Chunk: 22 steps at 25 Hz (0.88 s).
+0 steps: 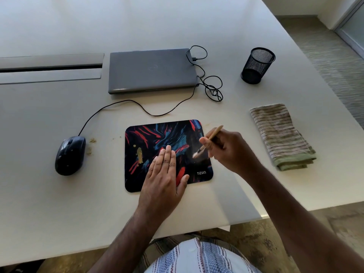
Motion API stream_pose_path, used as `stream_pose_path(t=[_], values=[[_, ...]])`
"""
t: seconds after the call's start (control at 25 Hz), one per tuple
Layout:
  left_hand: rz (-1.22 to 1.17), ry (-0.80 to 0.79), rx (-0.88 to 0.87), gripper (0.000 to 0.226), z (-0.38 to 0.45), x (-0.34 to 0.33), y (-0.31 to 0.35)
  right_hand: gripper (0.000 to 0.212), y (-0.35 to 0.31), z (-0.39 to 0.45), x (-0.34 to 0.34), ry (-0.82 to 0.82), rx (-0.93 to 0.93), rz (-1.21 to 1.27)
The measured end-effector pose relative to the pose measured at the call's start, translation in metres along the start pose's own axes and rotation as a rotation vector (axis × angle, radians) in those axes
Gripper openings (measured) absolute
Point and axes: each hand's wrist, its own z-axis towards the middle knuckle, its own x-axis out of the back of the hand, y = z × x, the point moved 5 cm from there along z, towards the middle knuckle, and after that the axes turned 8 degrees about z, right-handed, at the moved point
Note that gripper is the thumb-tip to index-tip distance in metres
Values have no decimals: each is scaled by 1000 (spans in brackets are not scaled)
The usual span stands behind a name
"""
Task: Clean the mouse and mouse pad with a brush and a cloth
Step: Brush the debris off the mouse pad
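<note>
A dark mouse pad with red and blue streaks lies in the middle of the white table. Yellowish dirt marks its left part. My left hand presses flat on the pad, fingers straight. My right hand grips a small wooden brush, its blurred bristles touching the pad's right side. A black wired mouse sits to the left of the pad, with crumbs beside it. A folded striped cloth lies to the right.
A closed grey laptop lies behind the pad, the mouse cable looping at its right. A black mesh pen cup stands at the back right. A cable slot is at the back left. The table edge runs close on the right.
</note>
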Motion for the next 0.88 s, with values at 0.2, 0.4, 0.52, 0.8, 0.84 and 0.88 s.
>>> stream_pose_path(t=[0.2,0.4,0.52,0.8,0.84,0.88], values=[[-3,-1,-1,76,1,-1,0,29,0,-5,2,95,-1,-68],[-8,-2,-3,76,0,-1,0,26,2,-7,2,104,-62,-92],[-11,-7,-7,76,1,0,0,31,1,-10,8,126,-65,-44],[-8,-25,-8,76,0,2,0,30,0,-21,9,89,-86,-50],[-6,-23,-10,76,0,2,1,28,-1,-22,7,51,-100,-38],[-3,-21,-10,76,0,3,1,27,-2,-22,7,65,-72,-90]])
